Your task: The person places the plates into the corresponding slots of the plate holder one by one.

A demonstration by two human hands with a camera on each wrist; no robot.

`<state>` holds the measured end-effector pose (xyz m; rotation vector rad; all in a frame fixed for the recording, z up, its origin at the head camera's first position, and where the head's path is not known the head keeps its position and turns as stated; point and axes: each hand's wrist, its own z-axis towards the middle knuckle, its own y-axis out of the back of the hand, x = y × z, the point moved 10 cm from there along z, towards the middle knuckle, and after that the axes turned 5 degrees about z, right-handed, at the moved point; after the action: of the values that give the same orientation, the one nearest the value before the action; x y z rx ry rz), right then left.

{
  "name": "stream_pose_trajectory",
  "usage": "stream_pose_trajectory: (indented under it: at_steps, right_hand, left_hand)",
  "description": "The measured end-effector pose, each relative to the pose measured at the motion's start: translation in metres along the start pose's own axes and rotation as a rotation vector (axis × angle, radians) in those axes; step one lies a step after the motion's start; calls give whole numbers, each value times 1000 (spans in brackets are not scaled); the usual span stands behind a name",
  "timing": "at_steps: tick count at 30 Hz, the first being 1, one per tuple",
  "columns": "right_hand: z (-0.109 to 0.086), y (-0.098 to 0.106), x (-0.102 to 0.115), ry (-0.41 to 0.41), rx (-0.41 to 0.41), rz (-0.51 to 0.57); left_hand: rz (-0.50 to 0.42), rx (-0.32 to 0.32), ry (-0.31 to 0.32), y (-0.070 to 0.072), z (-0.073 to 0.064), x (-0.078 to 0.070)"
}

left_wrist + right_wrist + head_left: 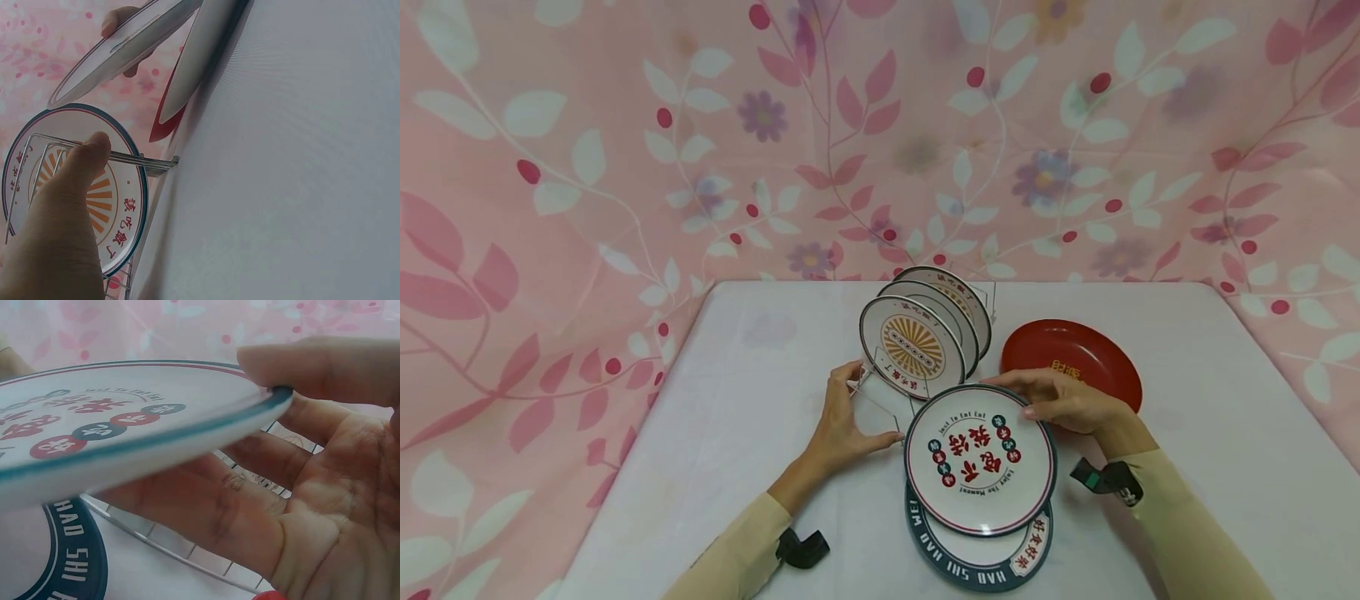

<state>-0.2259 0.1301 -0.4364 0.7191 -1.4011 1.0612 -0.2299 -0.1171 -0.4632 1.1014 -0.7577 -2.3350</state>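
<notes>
My right hand (1067, 402) holds a round white plate (977, 458) with red lettering and a dark rim, thumb on top and fingers beneath. In the right wrist view this plate (156, 434) is tilted and raised above another plate (78, 550) with a wide dark blue border. That lower plate (955, 567) lies on the table, partly covered. My left hand (838, 425) grips the near end of a metal wire dish rack (144, 160), its thumb over the wires. Several plates (912, 346) with orange sunburst centres stand on edge in the rack.
An oval red dish (1075, 354) sits right of the rack, behind my right hand. White cloth (760, 358) covers the table, and a pink floral curtain (880, 167) hangs behind its far edge.
</notes>
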Motion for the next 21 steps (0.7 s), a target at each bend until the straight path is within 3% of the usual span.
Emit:
stream_pose_trajectory:
  at_steps: [10, 17, 21]
  right_hand:
    - [-5, -6, 27, 138, 15, -35]
    - [-9, -3, 29, 126, -23, -41]
    - [-12, -5, 42, 166, -7, -70]
  left_hand:
    - [2, 22, 21, 0, 2, -1]
    - [-7, 21, 22, 0, 2, 0]
    - [-16, 17, 17, 0, 1, 0]
